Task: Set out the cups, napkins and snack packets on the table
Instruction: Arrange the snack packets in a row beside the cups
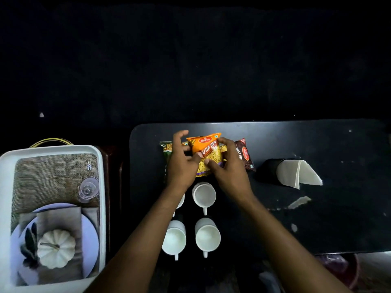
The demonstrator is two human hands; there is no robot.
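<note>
Dark desk point(317, 144), dim light.

- Orange Bhujia Sev packet point(208, 154) lies at the far middle of the desk. Left hand point(182, 163) and right hand point(230, 172) both grip it: thumbs on its front, fingers curled round its left and right edges.
- Green packet point(166, 149) just left of it, mostly hidden under the left hand.
- Maroon Mixture packet point(245, 155) just right of it, partly behind the right hand.
- Four white cups point(204, 195) stand in two rows nearer the person, handles toward the person. The left forearm covers most of the far-left cup.
- Napkins point(300, 172) stick out of a black holder point(268, 168), right of the packets.
- White tray point(53, 149) off the desk's left end.
</note>
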